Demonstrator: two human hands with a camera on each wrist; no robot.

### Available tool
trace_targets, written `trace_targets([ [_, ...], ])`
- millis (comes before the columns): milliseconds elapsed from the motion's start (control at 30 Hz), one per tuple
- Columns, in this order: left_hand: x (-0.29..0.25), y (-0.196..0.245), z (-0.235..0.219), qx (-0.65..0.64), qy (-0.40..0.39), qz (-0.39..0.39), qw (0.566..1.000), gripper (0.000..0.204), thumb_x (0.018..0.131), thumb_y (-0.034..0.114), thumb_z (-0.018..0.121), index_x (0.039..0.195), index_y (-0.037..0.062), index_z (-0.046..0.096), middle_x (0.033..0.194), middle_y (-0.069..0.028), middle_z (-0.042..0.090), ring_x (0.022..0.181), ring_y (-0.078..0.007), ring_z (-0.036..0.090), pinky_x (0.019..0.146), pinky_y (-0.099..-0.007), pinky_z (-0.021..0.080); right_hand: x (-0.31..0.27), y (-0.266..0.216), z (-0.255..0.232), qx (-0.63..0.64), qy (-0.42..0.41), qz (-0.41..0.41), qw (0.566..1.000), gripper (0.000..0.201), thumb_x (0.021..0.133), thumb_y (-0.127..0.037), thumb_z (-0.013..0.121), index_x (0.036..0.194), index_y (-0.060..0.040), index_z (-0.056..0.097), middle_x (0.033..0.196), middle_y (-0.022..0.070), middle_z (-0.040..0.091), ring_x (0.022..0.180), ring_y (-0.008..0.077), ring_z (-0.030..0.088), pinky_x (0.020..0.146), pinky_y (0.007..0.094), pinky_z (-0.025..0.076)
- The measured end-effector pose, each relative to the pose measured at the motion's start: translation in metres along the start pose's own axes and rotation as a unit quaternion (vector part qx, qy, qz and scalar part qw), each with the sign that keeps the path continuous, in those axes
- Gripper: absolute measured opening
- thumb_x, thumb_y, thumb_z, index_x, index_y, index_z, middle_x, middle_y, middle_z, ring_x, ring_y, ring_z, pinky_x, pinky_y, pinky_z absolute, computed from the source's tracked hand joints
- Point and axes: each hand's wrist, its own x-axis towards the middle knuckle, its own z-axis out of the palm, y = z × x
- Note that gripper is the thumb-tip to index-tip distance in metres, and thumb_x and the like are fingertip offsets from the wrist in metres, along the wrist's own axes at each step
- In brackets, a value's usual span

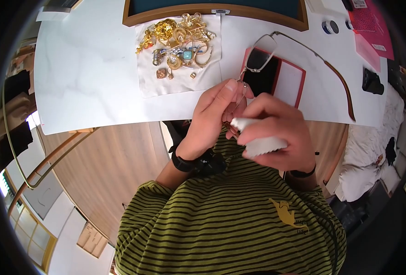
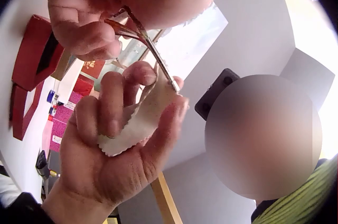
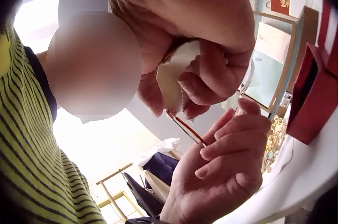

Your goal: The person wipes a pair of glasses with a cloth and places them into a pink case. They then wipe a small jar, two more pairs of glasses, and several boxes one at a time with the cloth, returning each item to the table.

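Note:
Thin metal eyeglasses (image 1: 326, 63) with brown temple tips are in my left hand (image 1: 210, 110), its thumb pinching the frame near the nose bridge. One temple stretches out over the table to the right. My right hand (image 1: 285, 126) grips a white cloth (image 1: 266, 145) with a zigzag edge. In the left wrist view, the cloth (image 2: 140, 121) is folded between right thumb and fingers, at the end of a slim metal part (image 2: 158, 57) of the glasses. The right wrist view has the cloth (image 3: 171, 84) pinched at the same part; the lens near my palm is mostly hidden.
Gold jewelry (image 1: 166, 30) lies heaped on a white cloth (image 1: 180, 87), with a blue-stone piece (image 1: 187, 55) among it. An open red box (image 1: 302, 87) with black lining lies beyond my right hand. A wood-framed case (image 1: 216, 17) stands behind; a small jar (image 1: 330, 27) is at right.

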Motion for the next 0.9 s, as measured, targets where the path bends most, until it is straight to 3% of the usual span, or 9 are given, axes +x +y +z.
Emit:
trace_targets([
  [33, 0.001, -0.001, -0.001, -0.018, 0.009, 0.003, 1.000, 0.039, 0.100, 0.034, 0.039, 0.094, -0.0005, 0.056, 0.079, -0.0022, 0.052, 0.060, -0.0051, 0.046, 0.051, -0.0199, 0.038, 0.000, 0.004, 0.004, -0.011, -0.016, -0.021, 1.000, 0.027, 0.064, -0.014, 0.078, 0.088, -0.0132, 0.064, 0.089, 0.0029, 0.055, 0.068, 0.0230, 0.053, 0.060, 0.0317, 0.045],
  [100, 0.002, 0.001, 0.004, 0.004, 0.034, 0.026, 0.999, 0.040, 0.101, 0.034, 0.037, 0.095, 0.0009, 0.059, 0.064, 0.0036, 0.045, 0.054, -0.0025, 0.034, 0.048, -0.0185, 0.024, -0.001, 0.002, 0.012, -0.040, -0.027, -0.019, 0.999, 0.027, 0.065, -0.014, 0.079, 0.087, -0.0131, 0.063, 0.087, 0.0024, 0.054, 0.067, 0.0220, 0.053, 0.059, 0.0316, 0.044],
  [267, -0.001, 0.001, 0.002, 0.031, 0.023, 0.009, 0.999, 0.039, 0.101, 0.034, 0.036, 0.096, 0.0022, 0.059, 0.063, 0.0035, 0.044, 0.056, -0.0029, 0.035, 0.050, -0.0190, 0.026, -0.006, 0.001, 0.022, -0.066, -0.056, 0.003, 0.996, 0.026, 0.067, -0.017, 0.080, 0.084, -0.0130, 0.061, 0.082, 0.0019, 0.052, 0.065, 0.0206, 0.054, 0.055, 0.0320, 0.043],
  [333, -0.001, 0.003, 0.003, 0.043, 0.019, 0.016, 0.999, 0.039, 0.101, 0.034, 0.036, 0.097, 0.0025, 0.058, 0.064, 0.0032, 0.044, 0.056, -0.0030, 0.035, 0.050, -0.0191, 0.026, -0.005, 0.002, 0.022, -0.060, -0.031, -0.006, 0.998, 0.027, 0.067, -0.018, 0.081, 0.084, -0.0127, 0.061, 0.082, 0.0021, 0.053, 0.066, 0.0207, 0.055, 0.056, 0.0317, 0.044],
  [400, -0.004, 0.011, 0.006, 0.049, 0.039, 0.014, 0.998, 0.036, 0.100, 0.033, 0.039, 0.097, 0.0028, 0.058, 0.064, 0.0025, 0.046, 0.057, -0.0032, 0.037, 0.052, -0.0202, 0.029, -0.005, 0.003, 0.022, -0.055, -0.006, -0.014, 0.998, 0.027, 0.067, -0.018, 0.081, 0.084, -0.0124, 0.061, 0.082, 0.0024, 0.053, 0.067, 0.0208, 0.055, 0.057, 0.0314, 0.044],
  [467, -0.001, 0.005, 0.005, 0.053, 0.041, 0.041, 0.997, 0.033, 0.100, 0.031, 0.040, 0.097, 0.0030, 0.057, 0.065, 0.0024, 0.046, 0.058, -0.0032, 0.038, 0.052, -0.0198, 0.030, -0.006, 0.006, 0.022, -0.048, 0.027, 0.005, 0.998, 0.033, 0.060, -0.017, 0.086, 0.083, -0.0092, 0.064, 0.080, 0.0068, 0.057, 0.064, 0.0190, 0.055, 0.056, 0.0300, 0.044],
  [633, 0.001, -0.002, 0.003, 0.037, 0.073, 0.087, 0.993, 0.025, 0.100, 0.026, 0.042, 0.103, 0.0042, 0.054, 0.069, 0.0018, 0.049, 0.062, -0.0030, 0.044, 0.052, -0.0167, 0.037, -0.007, 0.009, 0.029, -0.094, 0.121, 0.019, 0.988, 0.025, 0.068, -0.004, 0.077, 0.088, -0.0097, 0.062, 0.085, 0.0063, 0.060, 0.066, 0.0196, 0.060, 0.055, 0.0293, 0.047],
  [900, 0.004, 0.004, 0.001, 0.003, 0.065, 0.109, 0.992, 0.028, 0.101, 0.028, 0.041, 0.103, 0.0026, 0.053, 0.073, -0.0021, 0.052, 0.065, -0.0071, 0.050, 0.055, -0.0201, 0.044, -0.011, 0.014, 0.025, -0.127, 0.130, 0.031, 0.983, 0.025, 0.067, 0.000, 0.075, 0.088, -0.0079, 0.063, 0.082, 0.0080, 0.061, 0.064, 0.0200, 0.059, 0.054, 0.0289, 0.047],
])
